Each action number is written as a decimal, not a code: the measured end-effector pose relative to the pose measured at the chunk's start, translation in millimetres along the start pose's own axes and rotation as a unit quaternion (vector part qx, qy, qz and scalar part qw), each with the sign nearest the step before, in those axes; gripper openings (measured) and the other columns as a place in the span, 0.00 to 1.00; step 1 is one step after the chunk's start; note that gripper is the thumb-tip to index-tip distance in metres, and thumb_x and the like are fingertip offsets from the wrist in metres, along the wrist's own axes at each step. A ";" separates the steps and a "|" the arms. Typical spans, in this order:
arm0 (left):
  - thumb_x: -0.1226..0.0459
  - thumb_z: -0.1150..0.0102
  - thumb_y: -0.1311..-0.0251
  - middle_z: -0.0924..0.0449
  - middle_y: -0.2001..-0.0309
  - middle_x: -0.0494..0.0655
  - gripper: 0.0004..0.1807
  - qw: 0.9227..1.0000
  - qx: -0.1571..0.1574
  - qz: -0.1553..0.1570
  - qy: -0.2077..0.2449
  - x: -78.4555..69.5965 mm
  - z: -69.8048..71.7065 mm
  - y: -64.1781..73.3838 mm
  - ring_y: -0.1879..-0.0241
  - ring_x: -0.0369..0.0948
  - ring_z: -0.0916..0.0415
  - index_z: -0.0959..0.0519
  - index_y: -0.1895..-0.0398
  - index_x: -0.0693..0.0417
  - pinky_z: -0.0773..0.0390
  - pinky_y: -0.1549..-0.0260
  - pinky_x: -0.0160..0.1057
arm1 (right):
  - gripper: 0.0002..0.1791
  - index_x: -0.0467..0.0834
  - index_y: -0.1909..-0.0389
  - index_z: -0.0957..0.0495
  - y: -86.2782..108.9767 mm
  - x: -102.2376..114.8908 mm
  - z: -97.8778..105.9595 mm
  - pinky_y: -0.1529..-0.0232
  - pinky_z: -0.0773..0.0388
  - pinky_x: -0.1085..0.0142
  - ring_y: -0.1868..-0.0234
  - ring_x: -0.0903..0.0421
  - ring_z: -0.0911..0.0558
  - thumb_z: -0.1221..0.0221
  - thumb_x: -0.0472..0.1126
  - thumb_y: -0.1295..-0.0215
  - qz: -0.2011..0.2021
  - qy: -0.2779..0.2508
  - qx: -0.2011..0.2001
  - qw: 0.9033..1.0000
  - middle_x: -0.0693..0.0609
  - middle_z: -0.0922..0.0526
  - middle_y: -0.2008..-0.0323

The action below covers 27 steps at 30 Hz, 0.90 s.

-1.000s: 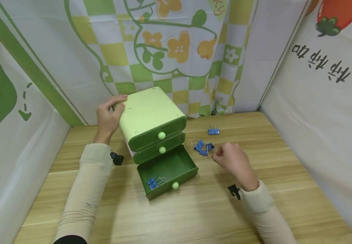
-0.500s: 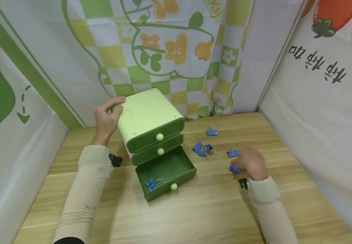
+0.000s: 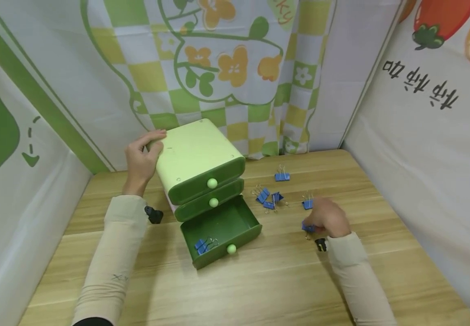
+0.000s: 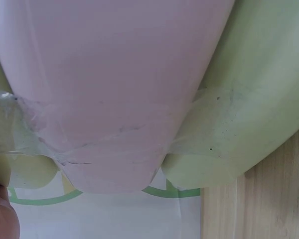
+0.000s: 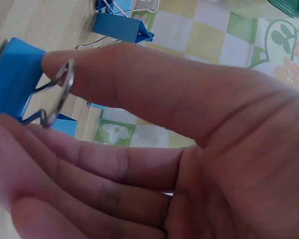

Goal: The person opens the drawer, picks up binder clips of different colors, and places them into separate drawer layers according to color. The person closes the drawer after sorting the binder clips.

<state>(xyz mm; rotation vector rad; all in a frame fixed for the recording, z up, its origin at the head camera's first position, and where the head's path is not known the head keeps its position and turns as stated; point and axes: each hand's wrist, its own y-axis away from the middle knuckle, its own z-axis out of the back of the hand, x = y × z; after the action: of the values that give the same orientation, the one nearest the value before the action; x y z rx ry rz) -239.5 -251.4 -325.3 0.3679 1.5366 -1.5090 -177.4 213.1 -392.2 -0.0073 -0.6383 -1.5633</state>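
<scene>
In the head view a small drawer cabinet (image 3: pixel 200 151) with a light green top stands on the table, its bottom drawer (image 3: pixel 222 222) pulled out. A blue binder clip (image 3: pixel 200 246) lies inside that drawer. My left hand (image 3: pixel 139 158) rests on the cabinet's top left edge, fingers extended. Right of the cabinet, my right hand (image 3: pixel 331 216) pinches a blue binder clip (image 5: pixel 12 79) between thumb and fingers, low over the table. Just behind it lies another blue clip (image 3: pixel 307 204). The left wrist view shows the cabinet's pink and green side (image 4: pixel 114 99).
Several blue binder clips (image 3: pixel 263 195) lie clustered right of the cabinet, with another clip (image 3: pixel 282 176) farther back. A patterned curtain (image 3: pixel 235 81) hangs behind the wooden table (image 3: pixel 259 290). Black wrist-camera pieces (image 3: pixel 154 215) sit by each wrist.
My right hand has moved right from beside the clip cluster to a separate clip, which it now pinches and has shifted slightly left. My left hand stays on the cabinet.
</scene>
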 end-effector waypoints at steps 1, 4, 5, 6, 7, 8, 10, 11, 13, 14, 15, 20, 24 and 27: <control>0.75 0.44 0.35 0.13 0.44 0.65 0.13 1.000 0.000 -0.001 0.000 0.3 0.0 0.5 0.35 0.56 0.19 0.12 0.53 0.71 0.28 0.28 0.34 | 0.15 0.41 0.80 0.21 -0.3 0.2 -0.8 0.82 0.30 0.70 0.86 0.61 0.27 0.27 0.39 0.40 0.003 -0.001 0.002 1.000 0.53 0.24 0.87; 0.75 0.44 0.35 0.13 0.44 0.65 0.13 1.000 -0.002 -0.003 0.000 0.9 0.1 2.1 0.36 0.56 0.19 0.12 0.54 0.71 0.29 0.28 0.34 | 0.15 0.41 0.81 0.23 -0.8 1.4 -3.4 0.81 0.30 0.71 0.85 0.61 0.27 0.28 0.36 0.39 0.013 -0.009 0.009 1.000 0.53 0.25 0.87; 0.75 0.44 0.35 0.13 0.44 0.65 0.13 1.000 -0.002 -0.003 0.000 1.1 0.1 2.4 0.36 0.56 0.19 0.12 0.54 0.71 0.29 0.28 0.34 | 0.15 0.40 0.82 0.21 -0.8 1.8 -4.0 0.80 0.31 0.70 0.84 0.61 0.27 0.28 0.36 0.39 0.019 -0.008 0.010 1.000 0.52 0.23 0.86; 0.75 0.44 0.35 0.13 0.44 0.65 0.13 1.000 -0.002 -0.004 -0.001 0.7 0.0 2.6 0.36 0.56 0.19 0.12 0.54 0.71 0.29 0.28 0.34 | 0.15 0.40 0.83 0.20 -0.9 2.1 -4.2 0.81 0.32 0.71 0.84 0.61 0.29 0.29 0.35 0.38 0.025 -0.010 0.011 1.000 0.52 0.23 0.86; 0.75 0.44 0.35 0.13 0.44 0.65 0.13 1.000 -0.002 -0.005 -0.001 0.4 -0.1 2.6 0.36 0.56 0.19 0.12 0.54 0.71 0.28 0.28 0.34 | 0.15 0.39 0.84 0.20 -1.2 2.1 -4.3 0.81 0.33 0.71 0.85 0.61 0.30 0.30 0.34 0.38 0.032 -0.011 0.013 0.999 0.52 0.23 0.86; 0.76 0.44 0.34 0.13 0.44 0.66 0.13 1.000 -0.003 -0.006 -0.001 -0.1 -0.4 2.6 0.36 0.57 0.19 0.12 0.54 0.71 0.28 0.28 0.34 | 0.13 0.38 0.82 0.18 -1.5 1.9 -4.3 0.80 0.33 0.70 0.83 0.61 0.30 0.31 0.33 0.38 0.040 -0.015 0.013 0.999 0.51 0.21 0.84; 0.75 0.44 0.34 0.13 0.44 0.66 0.13 1.000 -0.002 -0.005 -0.002 -1.0 -0.9 2.3 0.36 0.57 0.19 0.12 0.54 0.71 0.28 0.29 0.33 | 0.07 0.37 0.77 0.15 -2.2 1.9 -3.7 0.77 0.31 0.69 0.78 0.58 0.27 0.33 0.31 0.39 0.057 -0.018 0.012 0.998 0.49 0.17 0.77; 0.75 0.44 0.34 0.13 0.44 0.66 0.13 1.000 -0.002 -0.005 -0.002 -1.6 -1.3 2.1 0.36 0.57 0.19 0.12 0.54 0.71 0.28 0.29 0.33 | 0.05 0.37 0.74 0.13 -3.2 1.7 -3.7 0.75 0.29 0.68 0.76 0.57 0.25 0.34 0.29 0.40 0.066 -0.018 0.011 0.998 0.48 0.15 0.74; 0.75 0.44 0.34 0.14 0.44 0.66 0.13 1.000 -0.003 -0.004 -0.003 -1.9 -1.8 1.6 0.36 0.56 0.19 0.12 0.53 0.71 0.28 0.29 0.33 | 0.06 0.37 0.69 0.12 -5.3 1.6 -3.8 0.70 0.23 0.65 0.68 0.53 0.20 0.36 0.27 0.41 0.086 -0.017 0.006 0.996 0.46 0.13 0.67; 0.74 0.44 0.33 0.14 0.44 0.66 0.13 1.000 -0.004 -0.002 -0.005 -1.7 -2.0 1.3 0.35 0.56 0.19 0.12 0.53 0.71 0.28 0.29 0.33 | 0.09 0.37 0.65 0.11 -6.1 1.5 -3.8 0.65 0.19 0.61 0.62 0.49 0.17 0.37 0.26 0.41 0.096 -0.016 0.005 0.995 0.44 0.11 0.61; 0.73 0.44 0.33 0.14 0.43 0.65 0.13 1.000 -0.004 0.000 -0.005 -1.0 -2.2 1.2 0.35 0.55 0.19 0.12 0.53 0.71 0.28 0.29 0.33 | 0.11 0.37 0.63 0.10 -7.2 1.9 -4.1 0.61 0.16 0.59 0.58 0.47 0.16 0.38 0.25 0.41 0.103 -0.020 0.003 0.994 0.42 0.11 0.57; 0.72 0.44 0.32 0.14 0.43 0.65 0.14 1.000 -0.004 0.001 -0.007 -1.1 -2.4 0.2 0.35 0.54 0.19 0.12 0.52 0.70 0.28 0.29 0.33 | 0.15 0.39 0.60 0.09 -12.2 2.3 -5.0 0.48 0.14 0.49 0.47 0.42 0.13 0.42 0.24 0.38 0.154 -0.033 -0.014 0.987 0.40 0.09 0.52; 0.73 0.44 0.33 0.14 0.43 0.65 0.13 1.000 -0.003 -0.002 0.000 0.8 -2.2 -0.3 0.35 0.54 0.20 0.12 0.53 0.70 0.29 0.29 0.33 | 0.12 0.40 0.61 0.08 -14.7 3.5 -4.8 0.50 0.14 0.51 0.53 0.47 0.12 0.40 0.27 0.36 0.190 -0.049 -0.024 0.980 0.45 0.08 0.58; 0.74 0.44 0.33 0.14 0.43 0.65 0.13 1.000 -0.008 -0.003 0.003 8.0 -2.1 -1.2 0.35 0.54 0.20 0.12 0.53 0.70 0.29 0.28 0.34 | 0.10 0.40 0.59 0.08 -15.1 5.8 -4.1 0.53 0.13 0.55 0.56 0.49 0.11 0.38 0.30 0.31 0.198 -0.078 -0.017 0.977 0.46 0.08 0.60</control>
<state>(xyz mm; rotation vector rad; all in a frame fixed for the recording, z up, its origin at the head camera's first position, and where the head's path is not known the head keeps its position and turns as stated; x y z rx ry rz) -245.5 -252.7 -331.1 0.3602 1.5552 -1.5014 -190.5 205.5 -399.3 -0.2706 -0.6867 -1.1944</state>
